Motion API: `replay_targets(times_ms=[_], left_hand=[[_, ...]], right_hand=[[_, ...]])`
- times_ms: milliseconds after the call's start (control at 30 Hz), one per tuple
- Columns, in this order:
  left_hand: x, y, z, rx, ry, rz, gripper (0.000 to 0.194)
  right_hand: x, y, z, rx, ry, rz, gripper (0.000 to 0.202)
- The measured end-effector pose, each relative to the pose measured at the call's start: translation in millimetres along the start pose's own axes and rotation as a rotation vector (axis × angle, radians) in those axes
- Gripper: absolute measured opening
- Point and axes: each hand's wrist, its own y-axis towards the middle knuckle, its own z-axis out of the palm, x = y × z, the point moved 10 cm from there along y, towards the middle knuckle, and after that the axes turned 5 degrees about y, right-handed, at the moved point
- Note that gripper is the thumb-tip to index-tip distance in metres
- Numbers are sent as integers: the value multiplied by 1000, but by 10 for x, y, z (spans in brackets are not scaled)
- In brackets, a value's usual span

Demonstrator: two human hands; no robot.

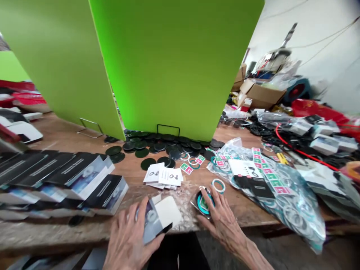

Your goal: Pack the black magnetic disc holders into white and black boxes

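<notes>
Holding a small open-flapped cardboard box at the table's near edge, the left hand grips it; the right hand's fingers pinch a black-and-teal round disc, seemingly mid-packing; next, align disc with the opening.

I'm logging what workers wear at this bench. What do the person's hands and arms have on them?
Nothing shows on either: the left hand and right hand are bare, without gloves, rings or a watch. No sleeve reaches the visible right forearm; the left arm is out of frame.
</notes>
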Motion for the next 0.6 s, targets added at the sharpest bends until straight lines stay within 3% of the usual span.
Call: replay_targets(times_ms=[167, 300, 400, 500, 600], left_hand=[[27, -1, 5, 93, -324, 38, 74], [-12, 35, -57, 278, -573, 65, 80], [-77, 62, -117, 369, -671, 77, 82], [-163, 67, -154, 427, -724, 123, 85], [-256, 56, -182, 449, -718, 186, 88]], right_hand=[[-5, -19, -4, -30, 86, -23, 59], [64, 59, -300, -3, 173, -88, 60], [317, 124, -470, 80, 226, -234, 66], [557, 129, -455, 134, 249, -352, 71], [708, 93, -290, 181, 275, -408, 71]])
